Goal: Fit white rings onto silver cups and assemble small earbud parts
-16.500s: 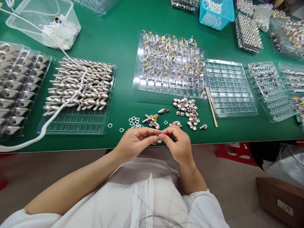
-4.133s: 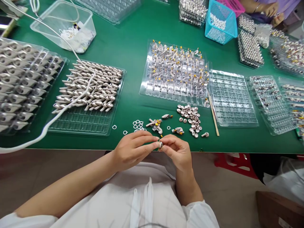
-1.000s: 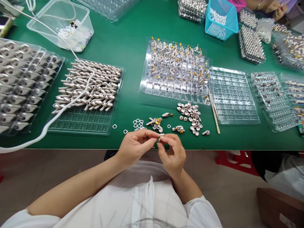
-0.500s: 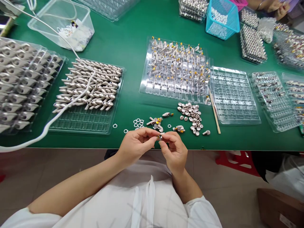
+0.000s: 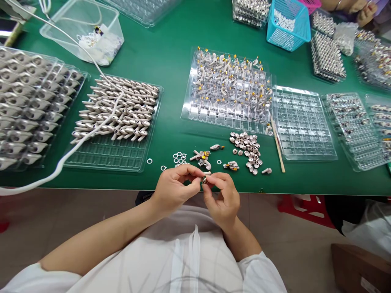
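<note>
My left hand (image 5: 174, 189) and my right hand (image 5: 224, 199) meet at the table's front edge. Between their fingertips is a small beige earbud housing (image 5: 205, 179), pinched from both sides and mostly covered by the fingers. Just beyond the hands lie white rings (image 5: 179, 157), a cluster of earbud housings with orange ribbon ends (image 5: 201, 158), and one more such housing (image 5: 216, 147). To the right of these is a pile of round beige earbud caps (image 5: 249, 146). A single stemmed housing (image 5: 266, 171) lies beside the pile.
A clear tray of ribboned housings (image 5: 226, 89) stands ahead, with a wooden stick (image 5: 278, 148) and a clear tray (image 5: 305, 122) to its right. Leftward, a white cable (image 5: 91, 132) crosses a tray of stems (image 5: 131, 110). A blue basket (image 5: 288, 38) and another person's hands (image 5: 365, 12) are far right.
My fingertips have shifted slightly on the earbud housing, and the right fingers have drawn a little lower. The whole view has moved slightly; the items on the table lie as before.
</note>
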`<move>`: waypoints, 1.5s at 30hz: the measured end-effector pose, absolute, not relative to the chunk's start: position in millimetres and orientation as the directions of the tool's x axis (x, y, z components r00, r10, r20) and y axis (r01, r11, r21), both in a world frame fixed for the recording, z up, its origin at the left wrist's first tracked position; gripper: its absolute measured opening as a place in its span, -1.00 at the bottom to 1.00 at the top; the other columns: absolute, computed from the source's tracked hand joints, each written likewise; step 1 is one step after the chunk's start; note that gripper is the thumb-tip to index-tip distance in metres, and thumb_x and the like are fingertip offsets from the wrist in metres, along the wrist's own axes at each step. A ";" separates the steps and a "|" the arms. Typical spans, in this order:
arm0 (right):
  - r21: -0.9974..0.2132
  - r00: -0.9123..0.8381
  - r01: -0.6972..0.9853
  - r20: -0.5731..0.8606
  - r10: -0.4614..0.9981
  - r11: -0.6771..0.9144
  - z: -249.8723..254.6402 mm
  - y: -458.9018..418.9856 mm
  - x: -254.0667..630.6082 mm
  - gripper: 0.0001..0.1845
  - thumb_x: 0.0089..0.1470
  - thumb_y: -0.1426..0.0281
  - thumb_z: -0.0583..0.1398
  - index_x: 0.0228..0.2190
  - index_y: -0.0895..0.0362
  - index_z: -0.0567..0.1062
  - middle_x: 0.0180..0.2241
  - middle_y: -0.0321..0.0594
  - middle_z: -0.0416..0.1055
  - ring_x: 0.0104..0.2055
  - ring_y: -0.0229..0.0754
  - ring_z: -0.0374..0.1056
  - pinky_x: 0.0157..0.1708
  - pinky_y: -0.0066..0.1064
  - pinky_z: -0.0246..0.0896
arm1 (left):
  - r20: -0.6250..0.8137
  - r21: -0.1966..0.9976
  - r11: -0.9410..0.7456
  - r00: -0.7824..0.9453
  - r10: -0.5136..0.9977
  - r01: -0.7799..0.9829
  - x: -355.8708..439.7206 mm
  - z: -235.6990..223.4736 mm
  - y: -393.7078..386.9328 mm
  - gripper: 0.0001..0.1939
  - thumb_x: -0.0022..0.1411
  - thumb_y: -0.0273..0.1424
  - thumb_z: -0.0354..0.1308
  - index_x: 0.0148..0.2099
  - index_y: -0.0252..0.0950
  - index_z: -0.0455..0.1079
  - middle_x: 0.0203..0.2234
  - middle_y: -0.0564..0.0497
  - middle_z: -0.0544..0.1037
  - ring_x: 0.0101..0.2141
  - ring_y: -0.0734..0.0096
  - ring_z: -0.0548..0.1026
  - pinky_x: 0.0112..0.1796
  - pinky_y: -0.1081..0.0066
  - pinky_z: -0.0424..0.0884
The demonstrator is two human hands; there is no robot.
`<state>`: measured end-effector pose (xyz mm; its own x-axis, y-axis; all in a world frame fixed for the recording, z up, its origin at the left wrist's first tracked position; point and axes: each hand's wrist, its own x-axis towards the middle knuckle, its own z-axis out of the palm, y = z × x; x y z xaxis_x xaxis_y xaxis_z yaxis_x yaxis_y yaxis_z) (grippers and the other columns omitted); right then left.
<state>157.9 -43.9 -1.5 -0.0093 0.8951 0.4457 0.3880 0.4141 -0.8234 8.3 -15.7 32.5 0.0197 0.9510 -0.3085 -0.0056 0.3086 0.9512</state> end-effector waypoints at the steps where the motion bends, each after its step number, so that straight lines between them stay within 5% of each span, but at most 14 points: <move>1: -0.811 -0.015 0.399 0.462 0.887 0.429 -1.2 -44.0 157.4 -0.62 0.09 0.57 0.24 -0.07 0.00 0.49 -0.23 -0.18 0.49 -0.21 -0.16 0.45 -0.30 -0.32 0.48 | -0.307 0.952 0.307 0.018 0.952 -0.005 8.5 32.8 -15.7 -0.91 -0.06 -0.45 0.25 -0.41 -0.34 0.53 -0.50 0.01 0.61 -0.49 0.45 0.55 -0.40 0.54 0.51; 15: -0.999 0.090 -0.019 0.025 0.996 0.027 -3.2 -42.4 156.7 -0.82 0.12 0.47 0.27 -0.20 0.04 0.56 -0.23 -0.23 0.42 -0.30 -0.27 0.40 -0.35 -0.45 0.38 | -0.420 0.886 0.437 0.132 0.898 -0.153 6.0 37.6 -8.0 -0.85 0.02 -0.39 0.34 -0.31 -0.34 0.59 -0.45 0.00 0.65 -0.53 0.49 0.52 -0.48 0.55 0.52; 45: -0.998 0.088 -0.049 0.028 0.996 0.033 -5.6 -42.9 156.6 -0.79 0.11 0.49 0.27 -0.19 0.02 0.56 -0.22 -0.24 0.42 -0.30 -0.28 0.39 -0.36 -0.46 0.36 | -0.427 0.867 0.454 0.161 0.890 -0.206 5.1 30.8 -9.4 -0.89 0.04 -0.43 0.33 -0.32 -0.33 0.56 -0.46 0.04 0.62 -0.54 0.57 0.47 -0.47 0.59 0.50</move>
